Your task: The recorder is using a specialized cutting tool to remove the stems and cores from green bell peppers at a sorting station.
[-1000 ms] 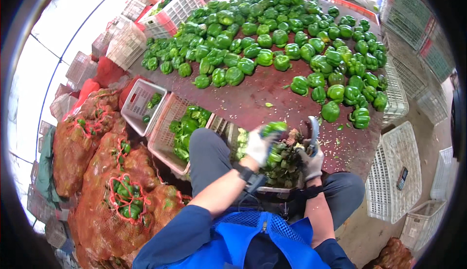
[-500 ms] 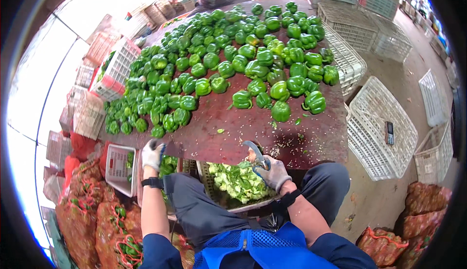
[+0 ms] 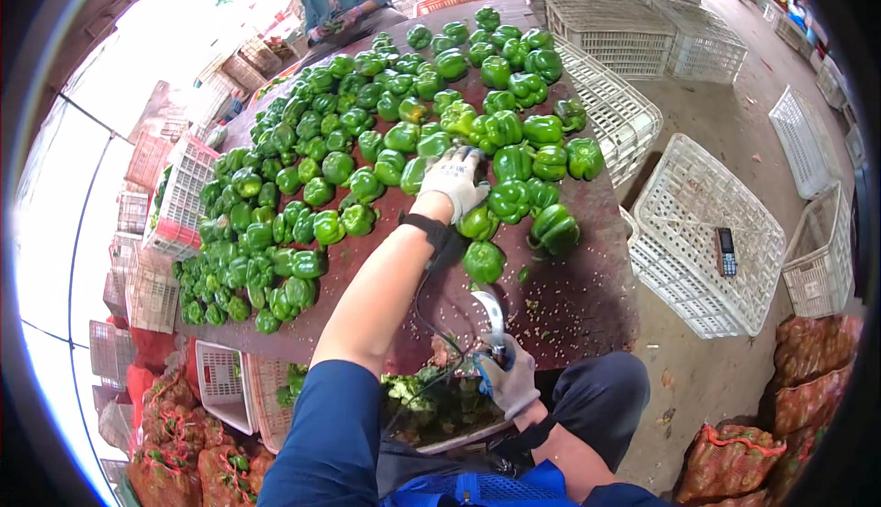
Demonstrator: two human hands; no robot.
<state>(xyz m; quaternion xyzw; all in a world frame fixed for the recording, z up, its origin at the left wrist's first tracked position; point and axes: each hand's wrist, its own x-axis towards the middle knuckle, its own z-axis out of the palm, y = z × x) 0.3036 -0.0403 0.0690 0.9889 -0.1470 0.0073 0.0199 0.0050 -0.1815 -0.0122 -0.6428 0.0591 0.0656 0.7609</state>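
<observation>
My left hand (image 3: 454, 179), in a white and grey work glove, reaches across the table (image 3: 367, 331) and lies over green bell peppers (image 3: 511, 165) near its middle. Its fingers point away from me; the peppers under the palm are partly covered. My right hand (image 3: 509, 377), gloved too, is closed around the handle of a small curved knife (image 3: 493, 312), blade upward, by the table's near edge. A green pepper (image 3: 484, 262) sits just beyond the blade. Pale seeds and green scraps are scattered around it.
Below the near edge a crate of cut green pieces (image 3: 409, 395) stands between my legs. White plastic crates (image 3: 705, 232) are at the right, one with a phone (image 3: 726, 252) on it. Filled red mesh sacks (image 3: 734, 461) flank me. A person (image 3: 344, 2) sits beyond the table.
My left hand has moved from the near left edge to the peppers in the middle. The right hand still holds the knife, and the view has shifted.
</observation>
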